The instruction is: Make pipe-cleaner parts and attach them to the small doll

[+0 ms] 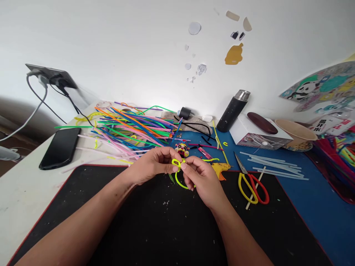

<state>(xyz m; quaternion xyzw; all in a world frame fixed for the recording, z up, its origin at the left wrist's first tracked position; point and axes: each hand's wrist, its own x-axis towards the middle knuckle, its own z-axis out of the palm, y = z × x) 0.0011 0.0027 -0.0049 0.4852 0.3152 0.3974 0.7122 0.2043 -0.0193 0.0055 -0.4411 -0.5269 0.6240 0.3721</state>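
A neon yellow pipe cleaner (181, 184) is pinched between both hands above the black mat (161, 229). Part of it is bent into a small loop at the fingertips, and a longer curve hangs below. My left hand (154, 164) grips the loop from the left with thumb and forefinger. From the right, my right hand (201, 175) closes on the same pipe cleaner, its lower fingers curled. Just beyond the fingers sits a small colourful figure (182, 148) with a decorated head. A yellow glue gun (221, 170) lies right of my right hand, partly hidden by it.
Red-and-yellow-handled scissors (251, 184) lie at right over a thin stick, near translucent glue sticks (273, 164). Many coloured pipe cleaners (138, 127) are heaped at back left, beside a phone (60, 148). A black thermos (233, 111) and a white box (260, 133) stand behind.
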